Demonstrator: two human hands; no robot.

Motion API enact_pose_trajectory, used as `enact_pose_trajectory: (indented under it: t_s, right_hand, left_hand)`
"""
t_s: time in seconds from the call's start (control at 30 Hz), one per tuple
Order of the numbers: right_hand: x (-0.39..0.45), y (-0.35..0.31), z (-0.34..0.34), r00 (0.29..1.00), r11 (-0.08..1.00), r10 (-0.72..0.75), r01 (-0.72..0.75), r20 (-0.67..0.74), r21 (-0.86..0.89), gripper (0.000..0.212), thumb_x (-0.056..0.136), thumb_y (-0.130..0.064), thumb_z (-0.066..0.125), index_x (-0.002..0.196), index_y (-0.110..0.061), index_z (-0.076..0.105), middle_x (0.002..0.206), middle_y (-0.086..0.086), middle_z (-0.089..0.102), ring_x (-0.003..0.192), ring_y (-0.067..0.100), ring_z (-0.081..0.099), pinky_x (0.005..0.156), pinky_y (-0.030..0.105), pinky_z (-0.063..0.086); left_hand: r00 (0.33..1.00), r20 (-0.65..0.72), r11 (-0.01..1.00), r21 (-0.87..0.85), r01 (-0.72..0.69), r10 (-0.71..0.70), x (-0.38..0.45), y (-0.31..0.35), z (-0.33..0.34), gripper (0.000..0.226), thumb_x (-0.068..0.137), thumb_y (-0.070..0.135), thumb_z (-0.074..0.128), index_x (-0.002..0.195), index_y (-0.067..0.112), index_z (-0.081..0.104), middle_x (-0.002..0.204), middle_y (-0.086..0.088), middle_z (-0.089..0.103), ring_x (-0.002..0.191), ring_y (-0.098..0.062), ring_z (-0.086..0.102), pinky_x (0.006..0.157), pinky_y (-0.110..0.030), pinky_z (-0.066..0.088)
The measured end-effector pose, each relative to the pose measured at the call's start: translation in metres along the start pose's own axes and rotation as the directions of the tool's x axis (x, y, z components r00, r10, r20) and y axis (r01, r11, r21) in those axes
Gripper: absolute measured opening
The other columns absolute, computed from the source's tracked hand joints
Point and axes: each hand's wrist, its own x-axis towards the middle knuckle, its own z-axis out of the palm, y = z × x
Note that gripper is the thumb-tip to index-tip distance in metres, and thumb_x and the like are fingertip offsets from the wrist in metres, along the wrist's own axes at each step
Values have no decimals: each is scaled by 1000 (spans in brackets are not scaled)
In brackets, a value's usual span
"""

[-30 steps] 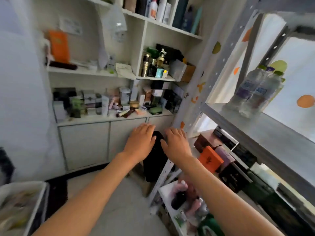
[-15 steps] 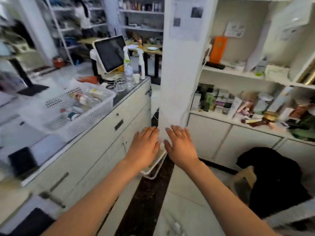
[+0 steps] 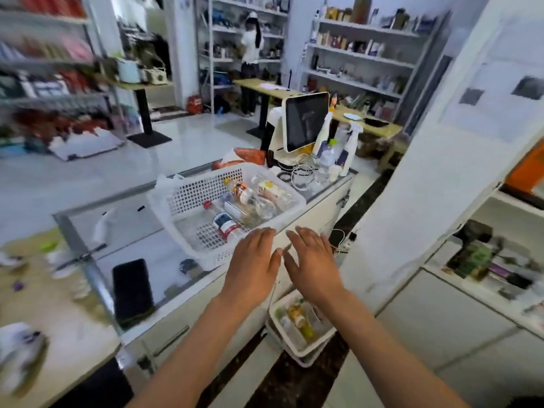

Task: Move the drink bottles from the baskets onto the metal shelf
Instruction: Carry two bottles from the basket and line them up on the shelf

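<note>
Landmark was the white basket [image 3: 188,195] on the glass surface [image 3: 123,219]. A black phone [image 3: 132,290] lay left of it, nearer me. Drink bottles [image 3: 250,198] lay inside it. My left hand [image 3: 253,269] and right hand [image 3: 312,266] hovered just in front of its near rim, fingers straight, gripping nothing. Below-right of it, a 2nd basket [image 3: 300,328] w/ bottles sat on the floor.

A small retail shop: a glass-topped counter [image 3: 123,228] across the middle carries a point-of-sale screen [image 3: 306,120], and stocked merchandise shelves [image 3: 362,51] line the walls at upper right and far left, with another person [image 3: 250,54] at a rear rack.
</note>
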Motion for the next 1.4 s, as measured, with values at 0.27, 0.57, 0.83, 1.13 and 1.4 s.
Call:
enact_pose_trajectory:
  t_s: [0.27, 0.57, 0.83, 1.13, 1.4]
  right_hand:
    - [86, -27, 48, 992, 996, -83, 85, 95, -10, 49, 99, -31, 51, 145, -16, 46, 151, 10, 44, 144, 25, 33, 121, 44, 14]
    - [186, -18, 96, 981, 987, -136, 122, 138, 108, 48, 96, -28, 58, 141, -13, 51, 146, 11, 52, 138, 27, 42, 118, 40, 28]
    - [282, 21, 141, 960, 992, -105, 82, 261, 98, 54, 92, -24, 61, 143, -18, 46, 135, 10, 56, 125, 29, 51, 105, 39, 41]
    - [334, 36, 188, 854, 995, -64, 93, 517, -30, 75, 91, -26, 62, 151, -3, 23, 133, 18, 53, 118, 33, 56, 94, 41, 49]
    - [336, 41, 201, 876, 1000, -10, 2, 482, 17, 76, 84, -28, 68, 144, 0, 32, 126, 17, 57, 110, 32, 61, 87, 39, 54]
  left_hand:
    - [977, -24, 977, -41, 209, -210, 30, -86, -11, 37, 97, 30, 47, 132, 16, 49, 128, -4, 57, 116, -23, 53, 97, -38, 45]
    - [883, 63, 885, 8, 465, -464, 79, -134, 8, 41, 100, 35, 44, 139, 23, 42, 142, 0, 48, 125, -20, 49, 102, -32, 41]
    - [591, 244, 608, -3, 794, -769, 143, -170, 60, 43, 95, 33, 52, 136, 21, 48, 132, -7, 58, 113, -24, 57, 85, -27, 43]
    - [315, 259, 294, -116, 949, -913, 179, -181, 110, 25, 75, 43, 72, 86, 25, 59, 77, 6, 60, 70, -13, 58, 64, -29, 57]
    - [344, 203, 365, 80, 928, -917, 192, -195, 121, 37, 67, 53, 78, 76, 27, 53, 83, 5, 59, 76, -10, 59, 60, -19, 45]
